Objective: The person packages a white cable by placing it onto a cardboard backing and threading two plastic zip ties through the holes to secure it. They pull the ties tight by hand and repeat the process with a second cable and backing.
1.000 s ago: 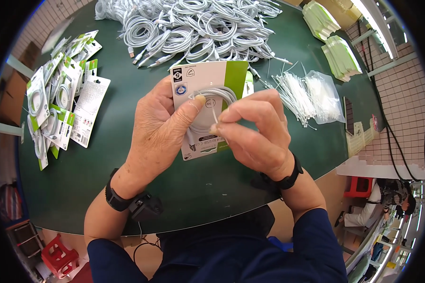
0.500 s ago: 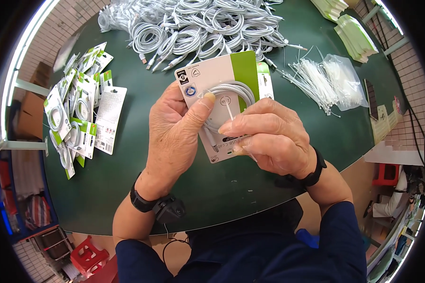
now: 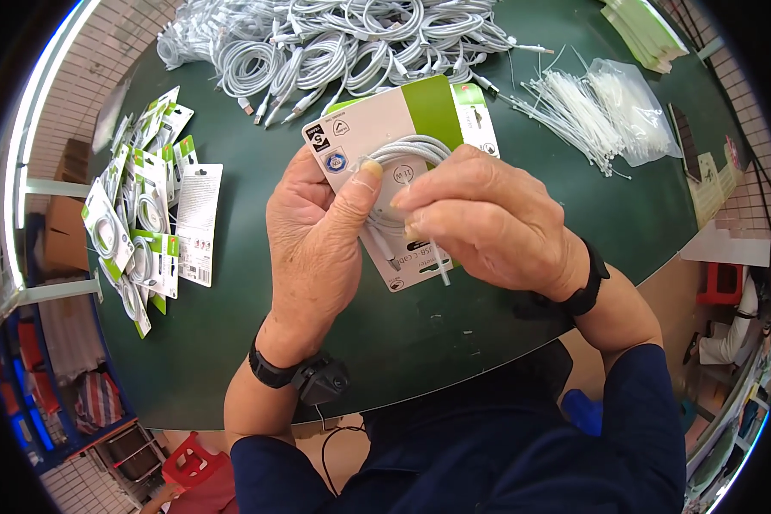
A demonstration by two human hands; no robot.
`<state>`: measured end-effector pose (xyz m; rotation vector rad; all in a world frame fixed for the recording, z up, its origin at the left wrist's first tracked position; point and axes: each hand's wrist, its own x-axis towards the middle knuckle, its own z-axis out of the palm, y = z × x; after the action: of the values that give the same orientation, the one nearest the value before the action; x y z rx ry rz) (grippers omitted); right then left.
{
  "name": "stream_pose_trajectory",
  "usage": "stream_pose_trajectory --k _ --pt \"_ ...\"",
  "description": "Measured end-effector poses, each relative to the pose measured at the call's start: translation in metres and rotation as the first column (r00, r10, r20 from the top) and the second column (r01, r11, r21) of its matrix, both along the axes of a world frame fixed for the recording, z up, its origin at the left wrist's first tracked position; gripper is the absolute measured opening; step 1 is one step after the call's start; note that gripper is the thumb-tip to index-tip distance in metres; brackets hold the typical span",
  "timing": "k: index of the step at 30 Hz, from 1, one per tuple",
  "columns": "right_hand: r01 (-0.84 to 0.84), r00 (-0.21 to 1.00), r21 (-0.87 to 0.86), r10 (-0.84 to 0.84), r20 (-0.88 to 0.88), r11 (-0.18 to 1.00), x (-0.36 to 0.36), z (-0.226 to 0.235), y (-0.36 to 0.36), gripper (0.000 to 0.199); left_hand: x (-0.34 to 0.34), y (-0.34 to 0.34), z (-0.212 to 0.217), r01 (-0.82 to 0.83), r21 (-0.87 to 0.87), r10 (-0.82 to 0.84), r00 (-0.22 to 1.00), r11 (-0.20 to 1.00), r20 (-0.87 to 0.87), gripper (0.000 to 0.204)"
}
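Note:
A white and green packaging card (image 3: pixel 360 137) is held tilted over the table, a coiled light-grey USB cable (image 3: pixel 415 147) lying against its face. My left hand (image 3: pixel 317 227) is closed round the card's left edge, its thumb pressing the coil down. In front of the card's right side, my right hand (image 3: pixel 493 218) pinches a thin white cable tie (image 3: pixel 442 264), whose end sticks out below the fingers. The fingers hide part of the coil and most of the tie. Behind, another green and white card (image 3: pixel 475 120) shows on the table.
A large heap of coiled grey cables (image 3: pixel 334 51) covers the far side. Cards with cables attached (image 3: pixel 150 201) are piled at the left. Loose white cable ties (image 3: pixel 570 111) lie at the right beside a clear plastic bag (image 3: pixel 638 111). Stacked cards (image 3: pixel 647 34) stand far right.
My right hand has turned and its fingertips have drawn together on the tie, whose tail now points downward. My left hand keeps its hold on card and coil. The whole view has shifted slightly.

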<state>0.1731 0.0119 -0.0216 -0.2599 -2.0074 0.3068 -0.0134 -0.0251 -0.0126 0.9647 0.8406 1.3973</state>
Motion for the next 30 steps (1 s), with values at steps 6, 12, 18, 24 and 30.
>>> stream_pose_trajectory --k 6,12,18,24,30 --pt "0.086 0.991 -0.264 -0.109 -0.076 0.961 0.003 -0.001 -0.005 0.025 0.011 -0.008 -0.012 0.028 0.026 -0.027 0.998 0.999 -0.058 0.035" --pt "0.191 0.977 -0.356 -0.213 -0.024 0.915 0.005 -0.001 0.0 0.021 0.016 -0.012 -0.016 0.056 -0.021 -0.057 0.996 0.998 -0.067 0.034" --pt "0.205 0.978 -0.018 -0.205 0.025 0.979 0.006 -0.007 0.017 0.024 0.012 -0.016 -0.021 0.039 -0.013 -0.04 0.999 0.999 -0.031 0.033" --pt "0.213 0.965 0.142 -0.231 0.124 0.967 0.008 -0.007 0.013 0.034 0.004 -0.017 -0.022 0.078 -0.019 -0.079 0.995 0.997 -0.061 0.037" --pt "0.172 0.967 0.184 -0.202 0.156 0.968 0.01 -0.001 -0.002 0.037 0.003 -0.017 -0.02 0.046 0.008 -0.046 0.998 0.999 -0.041 0.032"
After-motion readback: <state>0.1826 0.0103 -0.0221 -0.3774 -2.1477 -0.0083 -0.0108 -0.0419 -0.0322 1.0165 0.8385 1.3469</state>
